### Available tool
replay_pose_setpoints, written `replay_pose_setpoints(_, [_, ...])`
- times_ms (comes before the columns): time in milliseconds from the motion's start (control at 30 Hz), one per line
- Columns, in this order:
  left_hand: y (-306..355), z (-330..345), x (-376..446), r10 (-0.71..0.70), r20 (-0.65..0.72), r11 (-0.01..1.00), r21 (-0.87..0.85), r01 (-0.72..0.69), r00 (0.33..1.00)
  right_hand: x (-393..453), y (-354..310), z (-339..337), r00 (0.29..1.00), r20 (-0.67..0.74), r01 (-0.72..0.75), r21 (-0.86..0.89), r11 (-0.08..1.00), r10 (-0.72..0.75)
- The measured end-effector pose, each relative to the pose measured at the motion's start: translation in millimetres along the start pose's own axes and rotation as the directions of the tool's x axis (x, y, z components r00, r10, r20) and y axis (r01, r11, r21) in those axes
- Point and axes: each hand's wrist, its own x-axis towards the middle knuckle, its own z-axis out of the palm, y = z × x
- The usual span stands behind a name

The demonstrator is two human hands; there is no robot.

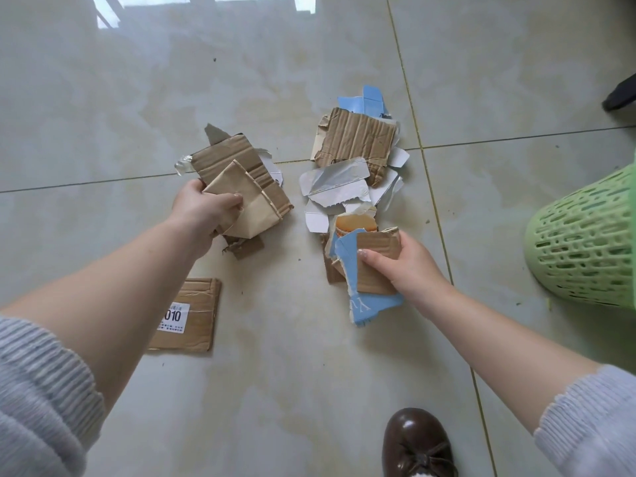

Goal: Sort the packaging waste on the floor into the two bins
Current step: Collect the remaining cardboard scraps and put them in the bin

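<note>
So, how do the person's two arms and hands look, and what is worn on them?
Both forearms are bare, with grey ribbed knit sleeves pushed up toward the elbows: the left sleeve and the right sleeve. The left hand and right hand wear no gloves; no rings or watch show. The right thumbnail looks pale and glossy.

green bin (585, 242) and brown shoe (418, 442) cut off by edges
</note>
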Motion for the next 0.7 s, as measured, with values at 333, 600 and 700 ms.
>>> replay_pose_setpoints(333, [-6, 0, -88, 0.097, -0.011, 0.994, -0.045, -0.097, 0.995, -63, -20, -19, 0.956, -0.294, 0.108, 0.366, 0.924, 0.005])
replay_pose_setpoints(600, [15, 22, -253, 0.193, 0.118, 0.956, -0.246, -0.159, 0.974, -198, -33, -66, 0.908, -0.413, 0.205, 0.586, 0.784, 0.071])
replay_pose_setpoints(700, [22, 39, -324, 0.263, 0.249, 0.944, -0.266, -0.195, 0.932, -257, -29, -91, 0.873, -0.484, 0.261, 0.569, 0.78, 0.06])
